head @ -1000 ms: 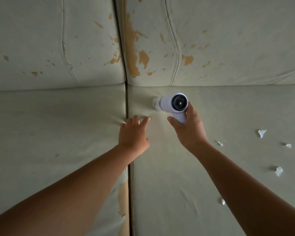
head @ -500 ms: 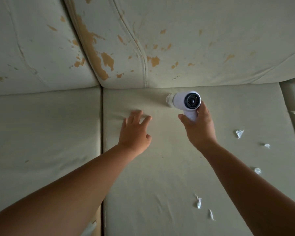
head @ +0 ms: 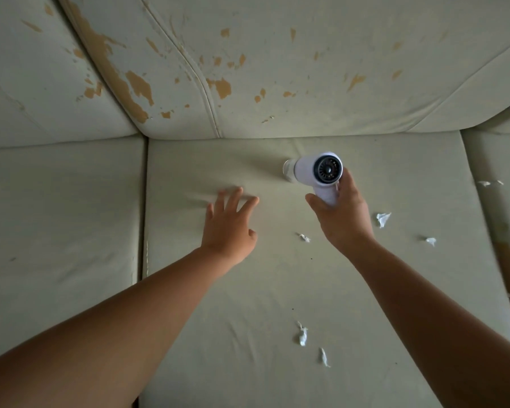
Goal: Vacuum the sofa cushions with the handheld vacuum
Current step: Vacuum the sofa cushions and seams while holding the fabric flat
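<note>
Right hand wrapped around handle of white handheld vacuum, grip closed on it. Vacuum sat over back part of middle seat cushion, near the crease under the backrest cushion; nozzle aimed left along the cushion, dark round rear vent facing camera. Could not tell whether nozzle tip touched the fabric.

Left hand open, fingers spread, palm down on same cushion, left of vacuum and well apart from it. Fingertips motion-blurred; fabric wrinkled just ahead of them.

White paper scraps scattered on the middle seat cushion:
- small one between the two hands, just beside right wrist
- larger one right of right hand
- one further toward right edge
- two toward front edge, between the forearms

Further scraps on right seat cushion, near its back edge. Left seat cushion separated from the middle one by a dark seam.

Backrest cushion surface peeling, orange-brown patches showing, heaviest along the seam at upper left. Similar worn patch on right seat cushion's inner edge.
</note>
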